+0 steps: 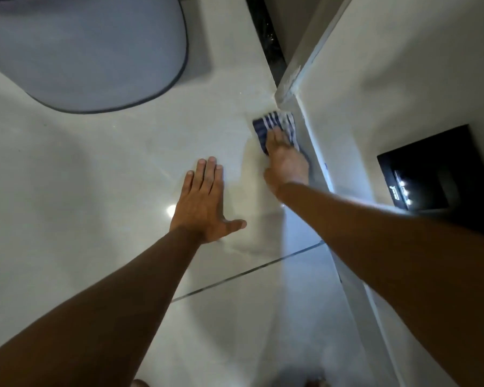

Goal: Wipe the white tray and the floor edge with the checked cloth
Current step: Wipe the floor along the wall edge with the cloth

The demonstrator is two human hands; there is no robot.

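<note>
My right hand point(287, 159) presses flat on the blue-and-white checked cloth point(274, 124), which lies on the pale tiled floor point(109, 169) right against the floor edge point(316, 163) where the white wall begins, near its corner. My left hand point(204, 199) rests palm down on the floor, fingers spread, holding nothing, a short way left of the cloth. A faint damp streak shows on the tile between my hands. No white tray can be seen.
A grey mat point(90, 51) with a dark rim lies on the floor at the upper left. A black panel point(430, 169) with small lights sits in the white wall at right. A dark strip point(266, 37) runs along the floor beyond the corner. A grout line point(249, 272) crosses the tiles.
</note>
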